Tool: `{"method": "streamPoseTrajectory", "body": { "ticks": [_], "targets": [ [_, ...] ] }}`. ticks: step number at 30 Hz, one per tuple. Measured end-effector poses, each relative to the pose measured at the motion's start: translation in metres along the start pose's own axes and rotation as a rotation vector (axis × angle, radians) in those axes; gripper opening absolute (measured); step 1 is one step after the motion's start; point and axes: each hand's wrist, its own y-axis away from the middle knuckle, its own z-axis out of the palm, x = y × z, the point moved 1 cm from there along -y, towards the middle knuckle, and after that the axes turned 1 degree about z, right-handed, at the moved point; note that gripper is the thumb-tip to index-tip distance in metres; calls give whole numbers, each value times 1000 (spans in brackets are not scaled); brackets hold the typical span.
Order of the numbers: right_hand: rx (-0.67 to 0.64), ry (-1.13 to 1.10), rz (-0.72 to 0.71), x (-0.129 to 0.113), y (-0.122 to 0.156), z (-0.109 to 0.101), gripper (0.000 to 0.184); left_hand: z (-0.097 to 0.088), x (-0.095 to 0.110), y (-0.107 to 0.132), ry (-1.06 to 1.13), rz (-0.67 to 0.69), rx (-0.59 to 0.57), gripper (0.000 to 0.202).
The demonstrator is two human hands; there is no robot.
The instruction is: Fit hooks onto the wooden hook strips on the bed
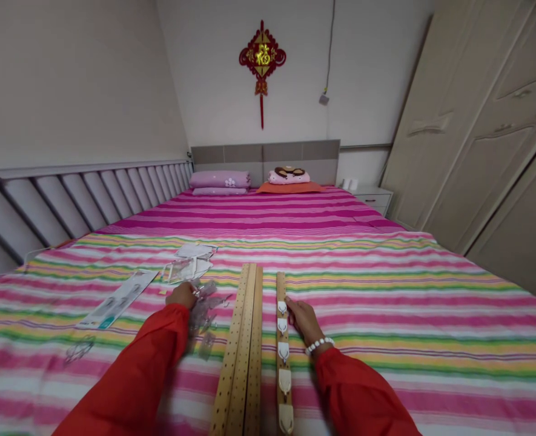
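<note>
My left hand [183, 295] is closed at the upper edge of a loose pile of clear plastic hooks [206, 321], its fingertips pinching one with a shiny metal hook. To the right, my right hand [304, 319] has its fingers at the edge of a narrow wooden strip [281, 286], beside the topmost of several white hooks [283, 351] fixed in a row along it. Between the hands lie more wooden strips [244, 339] with rows of small holes, side by side and pointing away from me.
Left of the hooks are a long packaging card [120, 300], clear and white packaging [188, 266] and a small tangle of wire-like pieces [80, 349]. A striped sheet [408, 339] covers the bed. A slatted rail [77, 197] runs along the left; pillows [220, 179] lie at the headboard.
</note>
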Motion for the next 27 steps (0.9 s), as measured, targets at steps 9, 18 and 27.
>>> {"method": "streamPoseTrajectory", "body": {
  "ticks": [9,18,27],
  "targets": [
    [2,-12,9,-5,3,1,50,-27,17,22,534,84,202,24],
    [-46,-135,43,-12,11,-3,38,-7,72,107,1428,-107,-397,36],
    [-150,-223,-137,-53,62,3,34,30,106,146,1561,-139,-412,22]
  ]
}}
